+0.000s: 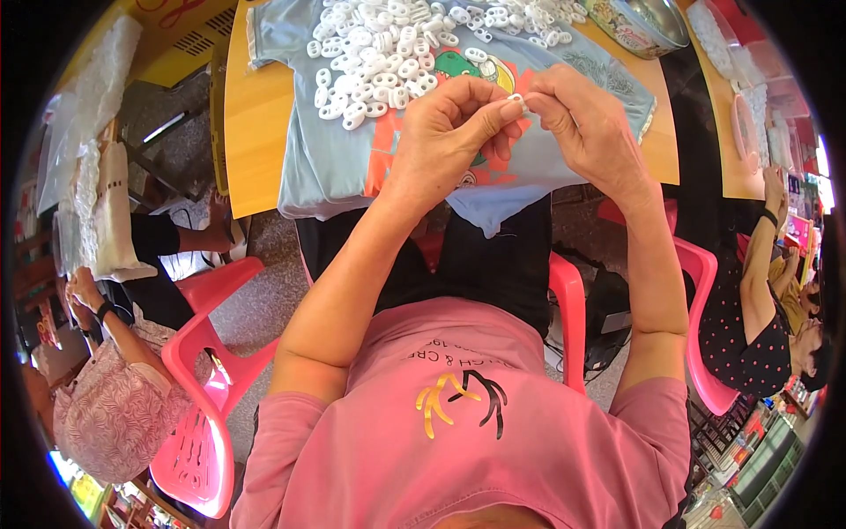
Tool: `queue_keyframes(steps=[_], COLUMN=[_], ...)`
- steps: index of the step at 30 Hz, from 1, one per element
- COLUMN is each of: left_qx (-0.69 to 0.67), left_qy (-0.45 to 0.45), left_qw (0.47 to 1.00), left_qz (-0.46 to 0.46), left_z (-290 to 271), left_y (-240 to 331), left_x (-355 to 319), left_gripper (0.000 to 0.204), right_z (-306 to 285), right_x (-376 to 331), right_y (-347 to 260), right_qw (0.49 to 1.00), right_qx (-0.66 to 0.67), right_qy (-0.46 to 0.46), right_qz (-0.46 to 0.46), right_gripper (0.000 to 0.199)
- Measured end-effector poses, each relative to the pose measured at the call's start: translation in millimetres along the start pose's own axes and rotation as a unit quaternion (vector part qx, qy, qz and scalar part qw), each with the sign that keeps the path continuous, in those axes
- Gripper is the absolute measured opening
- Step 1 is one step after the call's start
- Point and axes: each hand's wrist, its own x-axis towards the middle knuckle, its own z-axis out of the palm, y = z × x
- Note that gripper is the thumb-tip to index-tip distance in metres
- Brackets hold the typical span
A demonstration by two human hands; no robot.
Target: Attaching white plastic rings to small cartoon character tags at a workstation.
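Observation:
A small white plastic piece (517, 99) is pinched between the thumb and fingers of my left hand (449, 132). My right hand (589, 128) meets it from the right, thumb and forefinger pressed together at the piece's edge. Whatever those right fingertips grip is too small to make out. Both hands are above a light blue T-shirt (322, 172) with a coloured print, spread over the table. Beyond my left hand lies a heap of white oval pieces with two holes (379, 66). Thin grey metal bits (608, 78) are scattered on the cloth beyond my right hand.
The yellow-brown tabletop (256, 132) shows around the shirt. At the far right stands a round tin (639, 26). Pink plastic chairs (568, 317) surround me. One person (119, 397) sits at left, another (749, 326) at right beside a second table (740, 167).

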Motion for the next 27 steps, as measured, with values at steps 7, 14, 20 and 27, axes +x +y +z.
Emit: queue_keyframes(steps=[7, 14, 20, 27], left_qx=[0.032, 0.031, 0.037, 0.057], left_qy=[-0.007, 0.000, -0.008, -0.021], left_qw=[0.999, 0.999, 0.999, 0.998], left_qz=[0.010, 0.015, 0.025, -0.001], left_z=[-0.6, 0.6, 0.0, -0.4], left_y=[-2.6, -3.5, -5.8, 0.0], left_x=[-3.5, -3.5, 0.0, -1.3], left_gripper=[0.017, 0.017, 0.016, 0.019], right_z=[-4.7, 7.9, 21.3, -2.4], right_x=[3.6, 0.4, -10.2, -9.3], right_y=[-1.9, 5.2, 13.2, 5.2], right_qw=[0.993, 0.995, 0.997, 1.000], right_qx=[-0.042, -0.015, 0.023, 0.013], right_qy=[-0.039, -0.017, 0.031, -0.014], right_qz=[-0.099, -0.101, -0.060, -0.018], right_gripper=[0.009, 0.006, 0.006, 0.013])
